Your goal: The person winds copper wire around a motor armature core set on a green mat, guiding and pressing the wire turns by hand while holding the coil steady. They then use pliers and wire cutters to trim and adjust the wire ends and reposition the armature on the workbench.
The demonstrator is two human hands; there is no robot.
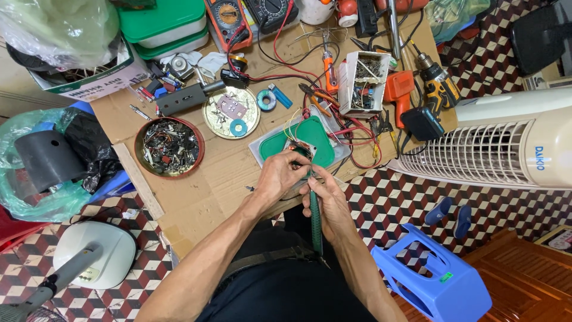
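round tin of scrap parts (pixel 169 146) left of the grip | blue stool (pixel 438 280) lower right | drill (pixel 437 83) upper right | multimeter (pixel 229 19) above | white fan casing (pixel 506 149) right

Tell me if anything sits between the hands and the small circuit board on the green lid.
Nothing visible does. The left hand already grips the circuit board, and the right hand brings the green-handled tool straight to it.

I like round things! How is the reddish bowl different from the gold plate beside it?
The reddish bowl is deeper and heaped with dark metal scraps; the gold plate is flat, holding few parts, including a teal ring. The bowl lies farther left. Both are round and sit on the cardboard.
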